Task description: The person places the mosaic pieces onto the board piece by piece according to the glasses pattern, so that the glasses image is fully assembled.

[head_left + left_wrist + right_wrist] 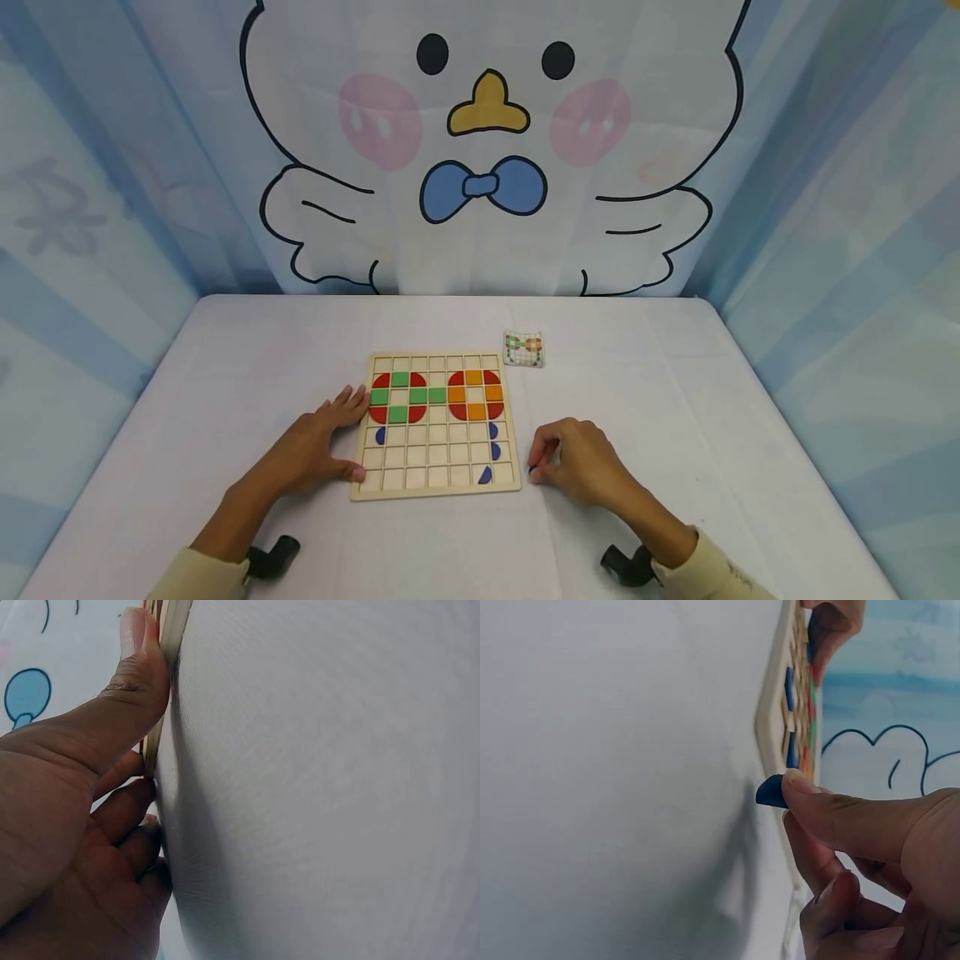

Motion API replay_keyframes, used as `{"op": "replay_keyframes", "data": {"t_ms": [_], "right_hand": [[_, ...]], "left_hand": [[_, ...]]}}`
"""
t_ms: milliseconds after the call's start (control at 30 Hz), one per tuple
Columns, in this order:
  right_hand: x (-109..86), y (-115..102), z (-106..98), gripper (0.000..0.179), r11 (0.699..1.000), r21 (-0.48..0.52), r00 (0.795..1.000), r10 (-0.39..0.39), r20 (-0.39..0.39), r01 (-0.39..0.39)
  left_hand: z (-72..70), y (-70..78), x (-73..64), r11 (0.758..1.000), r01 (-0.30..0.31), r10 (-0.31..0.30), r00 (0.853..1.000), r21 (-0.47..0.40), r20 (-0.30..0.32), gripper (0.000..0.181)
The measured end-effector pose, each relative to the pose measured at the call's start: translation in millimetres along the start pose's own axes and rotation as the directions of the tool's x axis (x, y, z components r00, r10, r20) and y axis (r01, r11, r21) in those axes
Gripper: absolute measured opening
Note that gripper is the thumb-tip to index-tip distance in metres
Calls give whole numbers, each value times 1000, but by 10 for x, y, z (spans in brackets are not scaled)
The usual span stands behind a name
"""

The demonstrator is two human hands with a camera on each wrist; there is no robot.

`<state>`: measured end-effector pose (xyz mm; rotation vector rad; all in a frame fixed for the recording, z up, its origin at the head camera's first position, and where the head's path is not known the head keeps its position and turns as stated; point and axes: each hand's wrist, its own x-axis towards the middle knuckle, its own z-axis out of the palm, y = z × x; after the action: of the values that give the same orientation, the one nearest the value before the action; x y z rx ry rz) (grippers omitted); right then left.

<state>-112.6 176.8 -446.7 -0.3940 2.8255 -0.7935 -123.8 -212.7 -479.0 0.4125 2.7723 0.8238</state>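
Note:
A wooden grid board lies on the table, with red, green and orange pieces forming two rounded shapes in its upper rows. Lower down sit several blue pieces, one of them a half-round piece at the left. My left hand rests against the board's left side, thumb at the lower corner and fingers extended along the edge. Just right of the board, my right hand pinches a small blue piece with a curved edge between thumb and finger. Part of that piece is hidden by the thumb.
A small printed pattern card lies beyond the board's upper right corner. The white table is bordered by curtains, the rear one bearing a cartoon figure. Black wrist-worn devices sit near both sleeves.

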Motion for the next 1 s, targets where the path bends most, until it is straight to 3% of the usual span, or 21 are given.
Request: {"op": "replay_keyframes", "data": {"t_ms": [333,1000], "right_hand": [[185,-224,-53,24,994,95,998,-54,-17,55],[594,-936,296,16,949,228,975,-223,9,215]], "left_hand": [[-1,3,-4,1000,3,-3,1000,10,6,118],[-11,11,-6,1000,-14,14,1000,1,0,118]]}}
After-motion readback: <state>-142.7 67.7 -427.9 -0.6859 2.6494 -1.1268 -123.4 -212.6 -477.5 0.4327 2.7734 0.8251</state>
